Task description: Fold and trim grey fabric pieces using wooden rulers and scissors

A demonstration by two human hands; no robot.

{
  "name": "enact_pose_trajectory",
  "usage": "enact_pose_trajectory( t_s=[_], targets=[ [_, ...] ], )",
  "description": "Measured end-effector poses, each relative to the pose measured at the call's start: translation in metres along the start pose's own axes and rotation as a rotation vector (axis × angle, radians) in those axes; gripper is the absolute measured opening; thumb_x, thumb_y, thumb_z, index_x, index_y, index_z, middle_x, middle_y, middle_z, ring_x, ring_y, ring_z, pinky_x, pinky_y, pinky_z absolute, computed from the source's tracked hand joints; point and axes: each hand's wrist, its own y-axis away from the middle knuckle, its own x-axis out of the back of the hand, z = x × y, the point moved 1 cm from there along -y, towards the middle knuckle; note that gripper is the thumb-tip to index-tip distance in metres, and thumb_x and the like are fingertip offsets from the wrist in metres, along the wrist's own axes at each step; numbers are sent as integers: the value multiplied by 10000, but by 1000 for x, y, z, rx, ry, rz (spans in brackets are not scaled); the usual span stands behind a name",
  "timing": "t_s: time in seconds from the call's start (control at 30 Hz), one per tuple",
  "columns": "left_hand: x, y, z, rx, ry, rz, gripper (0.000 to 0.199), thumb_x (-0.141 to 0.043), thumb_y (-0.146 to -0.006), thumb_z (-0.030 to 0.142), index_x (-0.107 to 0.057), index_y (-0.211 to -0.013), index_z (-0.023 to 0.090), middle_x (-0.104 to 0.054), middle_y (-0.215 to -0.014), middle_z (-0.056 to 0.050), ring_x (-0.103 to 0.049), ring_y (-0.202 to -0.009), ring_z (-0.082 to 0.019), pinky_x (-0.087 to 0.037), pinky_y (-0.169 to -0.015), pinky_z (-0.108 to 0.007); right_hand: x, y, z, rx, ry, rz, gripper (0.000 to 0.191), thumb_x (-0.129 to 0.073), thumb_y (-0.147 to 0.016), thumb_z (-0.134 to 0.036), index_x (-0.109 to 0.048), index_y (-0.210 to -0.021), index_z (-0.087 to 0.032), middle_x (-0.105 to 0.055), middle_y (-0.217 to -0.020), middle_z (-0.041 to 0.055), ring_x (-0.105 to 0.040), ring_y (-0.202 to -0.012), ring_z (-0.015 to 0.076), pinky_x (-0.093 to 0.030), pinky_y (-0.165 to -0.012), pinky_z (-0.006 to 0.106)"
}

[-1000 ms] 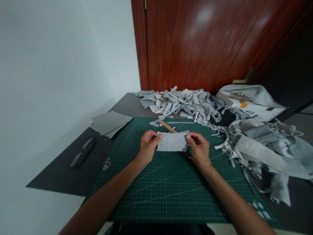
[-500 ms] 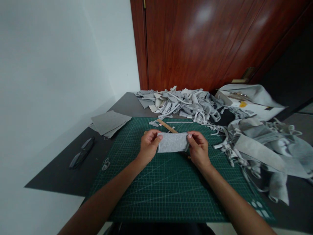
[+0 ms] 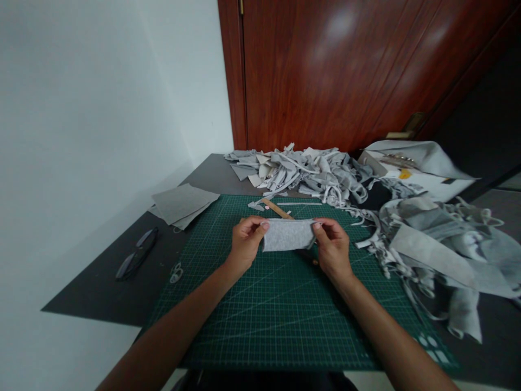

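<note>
A small rectangular piece of light grey fabric (image 3: 288, 236), seemingly folded along its top edge, is stretched between both hands above the green cutting mat (image 3: 293, 320). My left hand (image 3: 246, 241) pinches its upper left corner, thumb in front. With thumb and fingers, my right hand (image 3: 334, 247) grips the upper right corner. Behind the fabric, a wooden ruler (image 3: 277, 208) lies at a slant on the mat. A dark tool, partly hidden by the fabric and my right hand, shows a brass-coloured spot (image 3: 315, 262).
Grey fabric scraps (image 3: 301, 171) are heaped along the back. More offcuts (image 3: 456, 255) cover the right side, near a white box (image 3: 431, 182). Flat grey sheets (image 3: 185, 203) and glasses (image 3: 137, 254) lie on the left of the dark table (image 3: 97, 288).
My hands have drawn slightly farther apart, pulling the fabric a little wider. Its lower edge has risen slightly and now tilts. Everything else has stayed in place.
</note>
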Motion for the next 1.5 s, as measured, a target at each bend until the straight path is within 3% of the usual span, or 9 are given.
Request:
enact_pose_trajectory(
  t_s=[0.3, 0.47, 0.6, 0.83, 1.1, 1.27, 1.5],
  targets=[
    [2, 1, -1, -17, -26, -18, 225, -817, -808, 419, -809, -871, 203, -725, -838, -44, -629, -790, -179, -485, -712, -268, -1, -1, -2, -11, 3, 5, 243, -823, -799, -446, -778, -916, -237, -748, -852, 26, -660, -786, 200, -518, -730, 344],
    [0, -2, 0, 63, 123, 10, 437, -882, -717, 361, -770, -1112, 210, -699, -842, -15, -613, -736, -145, -483, -681, -247, -3, -5, -5, -11, -10, 33, 340, -867, -736, -424, -752, -1005, -250, -711, -838, 5, -642, -757, 179, -527, -705, 318],
    [1, -3, 1, 111, 83, 1, 322, -875, -706, 368, -782, -947, 176, -710, -806, -27, -606, -701, -142, -465, -646, -245, -2, -7, -5, -27, -1, 20, 409, -869, -731, -428, -738, -1079, -256, -713, -876, 13, -656, -786, 184, -545, -732, 330],
    [1, -7, 5, 65, 68, 24, 217, -857, -674, 306, -710, -778, 185, -688, -743, -5, -619, -691, -139, -491, -653, -242, 1, -9, -4, -18, -15, 9, 328, -875, -735, -415, -747, -982, -242, -685, -819, -10, -628, -733, 166, -516, -686, 309],
    [5, -8, 0, -17, -112, 32, 145, -794, -728, 279, -714, -814, 194, -736, -777, -25, -696, -738, -170, -543, -712, -276, 3, -13, -10, 44, 3, 21, 303, -875, -724, -373, -723, -957, -253, -679, -823, -10, -633, -742, 168, -531, -694, 311],
    [6, -7, -2, -7, -97, 88, 285, -828, -692, 246, -680, -930, 195, -747, -822, -26, -724, -767, -174, -561, -731, -278, 5, -13, -8, 77, 39, 39, 253, -858, -770, -380, -690, -896, -240, -689, -816, -5, -644, -753, 171, -538, -707, 314],
    [5, -8, 4, -76, -121, 111, 193, -794, -712, 210, -643, -831, 202, -721, -795, -14, -708, -758, -162, -549, -723, -264, 5, -12, -3, 91, 14, 27, 208, -857, -791, -373, -703, -832, -241, -715, -836, 2, -661, -769, 170, -537, -739, 321]
  ],
)
